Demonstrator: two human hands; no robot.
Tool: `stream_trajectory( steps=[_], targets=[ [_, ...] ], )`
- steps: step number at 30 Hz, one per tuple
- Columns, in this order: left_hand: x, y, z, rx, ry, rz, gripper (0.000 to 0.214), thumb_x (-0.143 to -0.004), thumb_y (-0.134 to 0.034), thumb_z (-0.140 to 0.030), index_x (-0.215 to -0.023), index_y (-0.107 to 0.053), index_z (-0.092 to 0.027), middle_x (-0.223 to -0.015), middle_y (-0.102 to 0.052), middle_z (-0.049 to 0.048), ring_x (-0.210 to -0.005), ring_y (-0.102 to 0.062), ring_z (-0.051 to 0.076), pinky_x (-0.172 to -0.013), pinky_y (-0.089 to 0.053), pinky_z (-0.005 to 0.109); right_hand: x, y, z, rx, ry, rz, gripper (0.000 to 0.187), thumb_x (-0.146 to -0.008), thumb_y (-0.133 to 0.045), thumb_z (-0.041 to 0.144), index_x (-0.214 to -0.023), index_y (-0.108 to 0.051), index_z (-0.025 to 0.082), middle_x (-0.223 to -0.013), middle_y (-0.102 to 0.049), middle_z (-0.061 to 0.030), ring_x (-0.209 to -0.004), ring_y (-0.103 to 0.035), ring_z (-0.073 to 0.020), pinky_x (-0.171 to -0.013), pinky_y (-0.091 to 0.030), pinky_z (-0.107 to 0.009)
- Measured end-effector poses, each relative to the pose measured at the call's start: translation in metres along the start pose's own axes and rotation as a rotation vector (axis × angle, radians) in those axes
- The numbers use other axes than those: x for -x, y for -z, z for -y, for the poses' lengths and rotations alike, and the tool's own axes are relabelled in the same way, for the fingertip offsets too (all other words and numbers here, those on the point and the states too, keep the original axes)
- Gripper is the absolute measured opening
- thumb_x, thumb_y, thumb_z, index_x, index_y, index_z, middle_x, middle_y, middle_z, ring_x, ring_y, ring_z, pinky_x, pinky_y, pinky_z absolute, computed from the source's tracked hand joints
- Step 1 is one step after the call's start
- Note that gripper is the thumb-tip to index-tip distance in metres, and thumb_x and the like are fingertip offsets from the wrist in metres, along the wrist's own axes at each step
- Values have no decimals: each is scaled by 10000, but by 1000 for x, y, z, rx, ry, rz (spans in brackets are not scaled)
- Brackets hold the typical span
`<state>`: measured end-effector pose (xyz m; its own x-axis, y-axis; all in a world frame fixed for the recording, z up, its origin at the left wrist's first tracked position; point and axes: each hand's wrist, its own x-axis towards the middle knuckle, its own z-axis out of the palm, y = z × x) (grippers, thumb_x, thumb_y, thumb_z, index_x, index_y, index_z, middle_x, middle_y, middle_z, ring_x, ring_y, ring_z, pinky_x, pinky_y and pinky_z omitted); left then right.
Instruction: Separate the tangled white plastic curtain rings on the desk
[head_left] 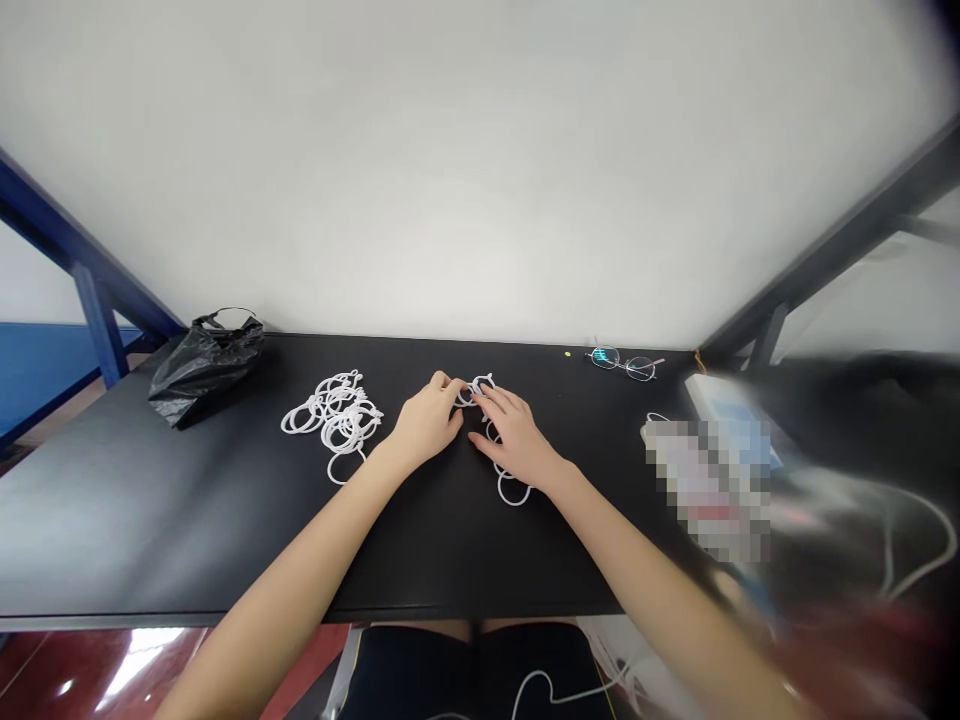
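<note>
Both hands meet at the middle of a black table [150, 520]. My left hand [426, 420] is closed, its fingertips pinching a white ring [474, 386] at the top of a chain of white plastic rings. My right hand [516, 432] lies over that chain with its fingers curled onto the same ring. More linked white rings [511, 490] show below my right hand. A pile of loose white rings [336, 418] lies on the table just left of my left hand.
A crumpled black plastic bag [204, 364] sits at the table's back left. Glasses [624, 364] lie at the back right, near a small yellow dot [568, 354]. A white box [731, 410] and white cable [915, 560] are at the right. A white wall stands behind.
</note>
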<state>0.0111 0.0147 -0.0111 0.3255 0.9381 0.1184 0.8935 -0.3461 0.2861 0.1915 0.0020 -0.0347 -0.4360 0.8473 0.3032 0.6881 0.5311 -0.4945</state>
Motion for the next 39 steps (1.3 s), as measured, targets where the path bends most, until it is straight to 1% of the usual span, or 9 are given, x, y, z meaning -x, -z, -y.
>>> stream_trajectory(
  steps=[3, 9, 14, 19, 24, 26, 31, 36, 39],
  targets=[
    [2, -8, 1, 2, 8, 12, 273, -892, -455, -193, -1133, -581, -211, -1148, -558, 84, -968, -633, 218, -710, -501, 295, 1, -6, 0, 24, -10, 63, 483, -863, -646, 308, -1322, -553, 192, -1435, -497, -152, -1351, -406, -344, -1097, -354, -555],
    [2, -10, -2, 34, 33, 22, 149, -842, -496, -177, -956, -588, -208, -978, -617, 59, -894, -608, 210, -676, -467, 284, -5, -8, -6, -100, -47, -102, 174, -854, -609, 163, -1011, -673, 203, -1005, -689, -84, -1012, -556, -261, -929, -479, -447],
    [4, -8, -4, 43, 6, 7, 159, -755, -537, -106, -864, -554, -220, -840, -640, 39, -902, -556, 237, -629, -435, 286, -7, -7, -10, -140, -67, -125, 146, -801, -618, 89, -864, -657, 215, -824, -699, -40, -886, -566, -237, -830, -494, -399],
    [3, -6, 1, 107, -2, -69, 112, -776, -520, -119, -798, -565, -218, -847, -629, 41, -886, -547, 226, -656, -440, 290, -6, -6, -7, -190, -83, -235, 135, -822, -600, 137, -897, -656, 234, -822, -696, -35, -870, -604, -231, -829, -504, -399],
    [1, 10, 9, 262, 35, -178, 74, -807, -533, -182, -809, -602, -207, -825, -626, 28, -872, -579, 203, -756, -460, 301, -6, -2, -3, -221, -68, -369, 100, -852, -581, 182, -897, -656, 232, -835, -704, -40, -853, -619, -226, -804, -512, -386],
    [2, 17, 13, 205, 67, -200, 90, -811, -533, -193, -801, -621, -208, -839, -629, 36, -899, -590, 212, -745, -457, 299, -6, -1, -2, -222, -65, -384, 94, -859, -579, 198, -894, -658, 234, -836, -706, -42, -851, -620, -227, -804, -512, -389],
    [8, 20, 21, 68, 120, -52, 178, -809, -510, -176, -813, -683, -216, -881, -625, 56, -888, -607, 223, -695, -454, 291, -6, -1, -3, -230, -68, -391, 86, -862, -580, 230, -883, -664, 237, -828, -708, -41, -839, -621, -226, -797, -515, -392],
    [8, 25, 31, 247, 143, -216, 189, -811, -576, -331, -869, -703, -204, -1078, -582, 64, -741, -584, 157, -672, -461, 288, -6, -1, -3, -228, -66, -395, 83, -867, -578, 226, -883, -658, 239, -834, -709, -41, -844, -624, -225, -798, -518, -391],
    [6, 32, 38, 328, 197, -246, 206, -789, -612, -385, -801, -676, -189, -988, -634, 44, -638, -549, 132, -671, -451, 288, -6, -1, -3, -234, -64, -399, 78, -865, -581, 213, -874, -655, 238, -829, -708, -38, -843, -624, -222, -795, -520, -386]
  ],
)
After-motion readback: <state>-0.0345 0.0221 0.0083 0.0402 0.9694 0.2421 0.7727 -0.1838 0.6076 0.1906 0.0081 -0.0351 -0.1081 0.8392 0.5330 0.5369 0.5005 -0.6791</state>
